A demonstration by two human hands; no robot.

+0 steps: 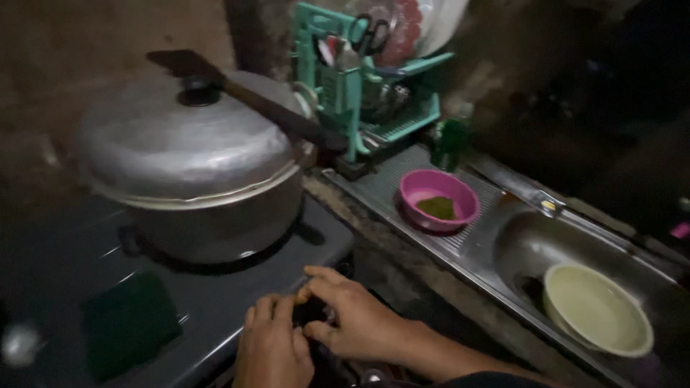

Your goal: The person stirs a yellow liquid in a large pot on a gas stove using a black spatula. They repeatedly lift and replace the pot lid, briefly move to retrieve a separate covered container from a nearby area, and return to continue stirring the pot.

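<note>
Hands meet at the front edge of the dark grey stove [237, 302], low in the view. The left hand [272, 352] is curled with its fingers bent inward, and the right hand [356, 320] lies just beside it, touching it, with thumb and forefinger pinched together. Something small sits between the 2 hands, perhaps a control knob of the stove, but the light is too weak and I cannot tell what it is or whether either hand really grips it.

On the stove, directly behind the hands, stands a big round aluminium pot [215, 223] covered by a domed aluminium lid [180, 144]. A long dark flat wooden spatula [244, 97] rests across the lid, with one end hanging out past the rim toward the right.

To the right is a steel sink [532, 248]. On its ribbed drainboard sits a pink plastic bowl [438, 197] with something green inside, and in the basin lies a pale yellow round bowl [596, 309]. Behind them stands a turquoise plastic rack [345, 93] holding scissors [370, 32].

My judgement of the risk: the pot is very near to the hands, so if it is hot, a lifted wrist could touch its wall. A bump on the pot could also make the spatula slide off the lid, because it only lies there loosely.
</note>
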